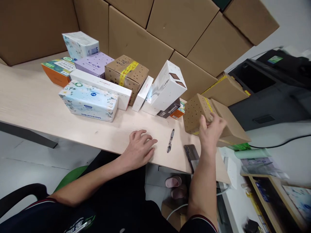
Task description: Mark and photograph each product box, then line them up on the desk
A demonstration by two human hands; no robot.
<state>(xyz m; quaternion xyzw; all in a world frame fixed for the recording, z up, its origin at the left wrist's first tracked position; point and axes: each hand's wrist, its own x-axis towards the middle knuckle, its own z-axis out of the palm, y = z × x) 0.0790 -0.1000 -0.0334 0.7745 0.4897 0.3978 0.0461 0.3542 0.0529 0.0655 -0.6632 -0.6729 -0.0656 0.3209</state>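
Observation:
My left hand [141,149] rests palm down on the light wooden table [97,135] at its front edge, fingers loosely spread, holding nothing. My right hand [212,131] is raised in front of a dotted cardboard box [196,113] with yellow tape. Its thumb and fingers are apart, slightly blurred, and nothing shows between them; whether it touches the box I cannot tell. A pen [170,141] lies between my two hands. Close to my right wrist is a smartphone [191,156], partly covered by my forearm.
Tissue packs [88,102], a purple box [93,63], a taped cardboard box [126,74] and a tilted white box [167,86] stand along the table's back half. Large cartons [138,48] form a wall behind. Another carton [228,121] and a dark machine [257,84] are at right.

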